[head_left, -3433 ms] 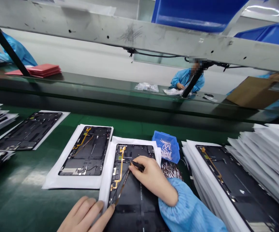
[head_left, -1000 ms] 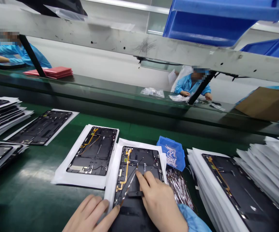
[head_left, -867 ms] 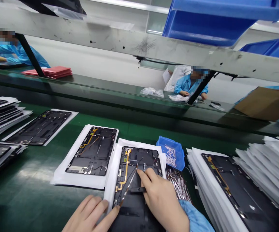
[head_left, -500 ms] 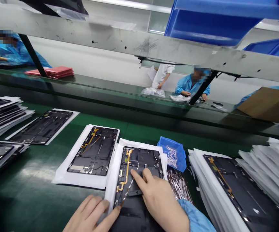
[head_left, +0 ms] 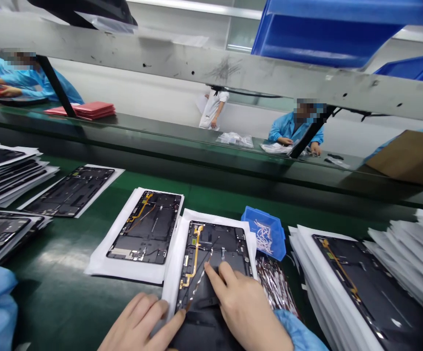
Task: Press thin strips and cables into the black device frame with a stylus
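A black tablet-like housing (head_left: 229,234) lies on a white sheet in front of me, with an orange flex cable (head_left: 196,251) along its left side. A thin cable with shiny silver patches (head_left: 198,282) runs slantwise across the housing. The index finger of my right hand (head_left: 246,304) is stretched out, its tip at the upper part of this cable; another finger is bent and the rest are hidden. At the cable's lower brown end, the fingertip of my left hand (head_left: 143,319) touches it, the other fingers curled; the thumb's grip is hidden.
Left of it lies another housing (head_left: 149,231) on white sheets. A blue bin (head_left: 279,243) with small strips stands behind a pile of silvery cables (head_left: 275,282). Housings interleaved with sheets are stacked on the right (head_left: 365,282) and left (head_left: 13,183). Co-workers in blue sit across.
My right index fingertip has shifted slightly down along the thin cable, uncovering its upper end. My left hand stays at the lower end. The view has shifted a little.
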### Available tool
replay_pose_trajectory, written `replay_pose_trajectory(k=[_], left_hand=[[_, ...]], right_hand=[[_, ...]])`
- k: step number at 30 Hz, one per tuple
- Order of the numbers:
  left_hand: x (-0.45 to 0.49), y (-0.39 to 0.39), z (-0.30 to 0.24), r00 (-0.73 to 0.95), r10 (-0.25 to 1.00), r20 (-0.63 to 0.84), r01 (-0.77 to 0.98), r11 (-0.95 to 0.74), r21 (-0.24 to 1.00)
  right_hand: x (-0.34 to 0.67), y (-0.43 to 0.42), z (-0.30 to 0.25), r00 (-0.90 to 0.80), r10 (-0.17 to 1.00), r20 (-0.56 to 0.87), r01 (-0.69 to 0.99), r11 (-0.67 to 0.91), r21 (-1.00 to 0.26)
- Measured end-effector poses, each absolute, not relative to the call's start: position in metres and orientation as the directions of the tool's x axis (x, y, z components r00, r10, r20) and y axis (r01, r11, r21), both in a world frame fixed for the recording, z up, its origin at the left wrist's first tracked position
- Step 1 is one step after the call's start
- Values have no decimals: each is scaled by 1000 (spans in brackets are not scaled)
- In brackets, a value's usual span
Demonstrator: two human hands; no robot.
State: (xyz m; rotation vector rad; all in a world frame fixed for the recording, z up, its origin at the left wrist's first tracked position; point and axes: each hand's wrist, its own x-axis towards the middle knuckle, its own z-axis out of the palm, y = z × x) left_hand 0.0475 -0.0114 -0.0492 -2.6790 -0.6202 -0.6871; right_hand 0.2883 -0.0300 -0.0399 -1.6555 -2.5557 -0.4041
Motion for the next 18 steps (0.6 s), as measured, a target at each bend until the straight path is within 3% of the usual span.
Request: replay_pose_trajectory(k=[5, 8, 16, 18], left_hand=[[43, -16, -51, 779, 358, 515, 503, -847, -172], [42, -18, -53, 751, 390, 532, 524, -843, -121], [39, -29, -70, 557, 611, 562, 653, -741, 158], [38, -32, -74, 478, 692, 541, 663, -688, 294]], right_hand=[[276, -42, -46, -621, 717, 318, 782, 598, 176], [274, -44, -47, -657, 672, 341, 746, 646, 162], [279, -41, -48, -682, 669, 294, 723, 677, 137], [281, -42, -49, -683, 660, 313, 717, 688, 114]])
